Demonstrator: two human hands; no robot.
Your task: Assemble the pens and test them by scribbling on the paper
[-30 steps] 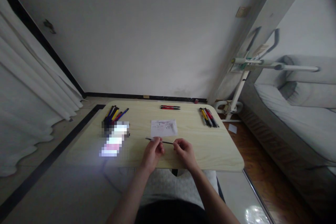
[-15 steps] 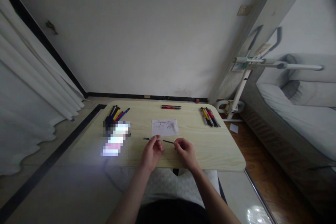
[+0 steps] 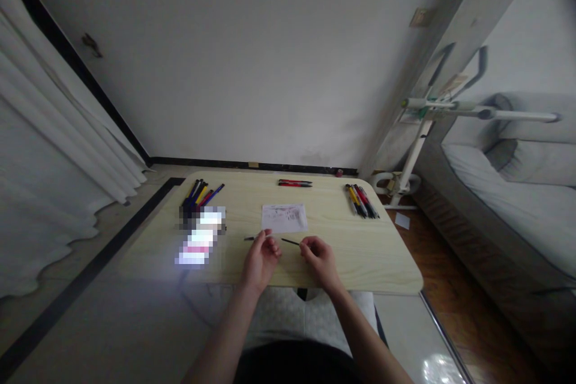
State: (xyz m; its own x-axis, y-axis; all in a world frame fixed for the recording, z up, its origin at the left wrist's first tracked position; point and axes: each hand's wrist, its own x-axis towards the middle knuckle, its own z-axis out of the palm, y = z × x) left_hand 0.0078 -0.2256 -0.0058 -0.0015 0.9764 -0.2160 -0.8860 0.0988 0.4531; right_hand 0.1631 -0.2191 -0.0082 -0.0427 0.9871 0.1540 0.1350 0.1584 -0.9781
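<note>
My left hand (image 3: pixel 262 258) is closed on a slim pen barrel (image 3: pixel 249 239), whose dark end sticks out to the left; the rest is mostly covered by my fingers. Pinched in my right hand (image 3: pixel 318 257) is a thin dark pen refill (image 3: pixel 290 242), pointing left toward the left hand. A small gap separates the refill's tip from my left fingers. Just beyond both hands lies a white sheet of paper (image 3: pixel 284 218) with scribbled marks on it.
Two red-and-black pens (image 3: pixel 294 183) lie at the table's far edge. Several pens (image 3: pixel 361 201) are grouped at the right, and more pens (image 3: pixel 202 193) at the left. A bright, pixelated device (image 3: pixel 200 237) lies on the left of the wooden table (image 3: pixel 360 258).
The refill in my right hand now points slightly more upward at its left tip, and less of the pen barrel shows at my left hand. Both hands stay in nearly the same place.
</note>
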